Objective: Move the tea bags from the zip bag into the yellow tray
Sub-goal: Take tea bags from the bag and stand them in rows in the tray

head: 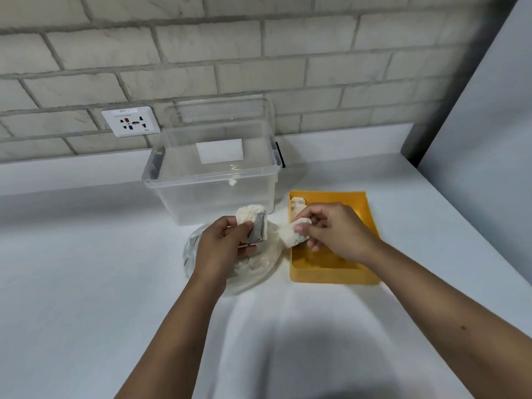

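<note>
The zip bag [259, 273] is laid crumpled on the worktop [86, 254], just beside the left wall of the yellow tray [331, 274]. Above it, a bundle of tea bags [254, 223] is gripped in the curled left hand [221, 246]. One tea bag [291, 237] is pinched by the right hand [334, 231] over the tray's left edge, jutting leftward from the fingers. A second tea bag [298, 207] is seen in the far left corner.

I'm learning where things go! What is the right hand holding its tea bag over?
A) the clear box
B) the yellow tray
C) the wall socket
B: the right hand pinches a tea bag over the left edge of the yellow tray.
</note>
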